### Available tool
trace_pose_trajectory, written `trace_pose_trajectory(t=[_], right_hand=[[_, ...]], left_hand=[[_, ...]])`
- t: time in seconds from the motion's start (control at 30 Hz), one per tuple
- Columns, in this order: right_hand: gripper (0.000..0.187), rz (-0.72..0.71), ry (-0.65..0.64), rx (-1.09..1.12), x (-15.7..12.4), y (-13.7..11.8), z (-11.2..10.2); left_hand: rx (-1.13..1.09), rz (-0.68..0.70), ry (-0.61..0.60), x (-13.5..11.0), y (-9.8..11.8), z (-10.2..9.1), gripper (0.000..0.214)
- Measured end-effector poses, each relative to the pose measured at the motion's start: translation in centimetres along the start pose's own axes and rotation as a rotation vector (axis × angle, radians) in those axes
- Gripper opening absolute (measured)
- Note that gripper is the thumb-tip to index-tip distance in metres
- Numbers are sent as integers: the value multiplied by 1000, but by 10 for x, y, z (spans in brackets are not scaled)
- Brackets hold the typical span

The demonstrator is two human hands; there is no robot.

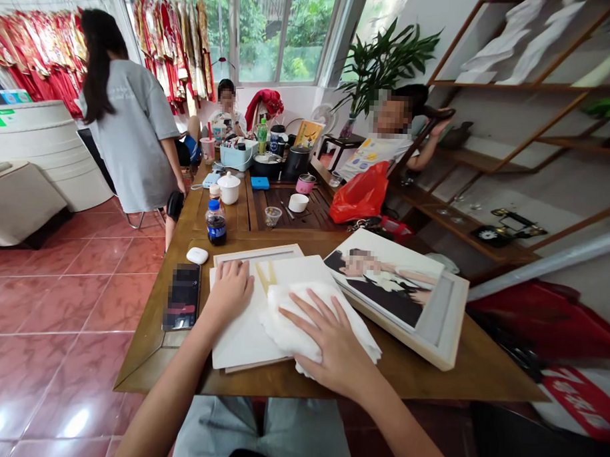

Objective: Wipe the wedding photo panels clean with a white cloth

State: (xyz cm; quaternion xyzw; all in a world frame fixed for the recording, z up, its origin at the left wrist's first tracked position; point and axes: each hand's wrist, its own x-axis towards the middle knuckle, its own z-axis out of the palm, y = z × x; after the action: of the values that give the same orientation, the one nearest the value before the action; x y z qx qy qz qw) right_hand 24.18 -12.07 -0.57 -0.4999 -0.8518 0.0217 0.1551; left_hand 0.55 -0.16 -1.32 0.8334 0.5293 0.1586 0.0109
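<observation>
My left hand lies flat on a white board, which rests on a pale picture frame. My right hand presses down on a crumpled white cloth, fingers spread, and the cloth sits on the same white surface. To the right, a framed photo of people tilts against the wooden table. A black smartphone lies left of my left hand, with a white earbud case above it. A cola bottle stands farther along the table.
A person in a grey T-shirt stands at the table's left. Two seated people are at the far end, among a tea tray, cups and a red plastic bag. Wooden shelves stand at right; red garments hang behind. Red tile floor lies left.
</observation>
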Motion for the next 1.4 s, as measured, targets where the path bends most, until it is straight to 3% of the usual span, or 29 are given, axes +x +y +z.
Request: trace_pose_trajectory(t=[0.3,0.4,0.53,0.8,0.93,1.03,1.27,1.4], right_hand=[[64,94,-50,-17,86,19,4],[62,102,-26,-30,101,22,5],[61,78,-24,-20,92,21,4],[67,4,-45,-13,20,3,-2],[71,7,-30,-34,3,-2,-1],[68,34,-53,-24,16,-1,-1],[68,138,-87,-19,86,7,1],[67,139,-71,-18,97,7,1]], left_hand=[[5,11,-66,1,-2,-4,47],[1,32,-49,1,-3,-4,46],[24,22,-50,0,-3,-3,48],[80,-11,-93,0,3,-8,52],[75,-1,-89,1,3,-9,51],[68,6,-106,1,2,-9,52],[30,1,-131,2,1,-11,52],[27,4,-108,2,1,-11,50]])
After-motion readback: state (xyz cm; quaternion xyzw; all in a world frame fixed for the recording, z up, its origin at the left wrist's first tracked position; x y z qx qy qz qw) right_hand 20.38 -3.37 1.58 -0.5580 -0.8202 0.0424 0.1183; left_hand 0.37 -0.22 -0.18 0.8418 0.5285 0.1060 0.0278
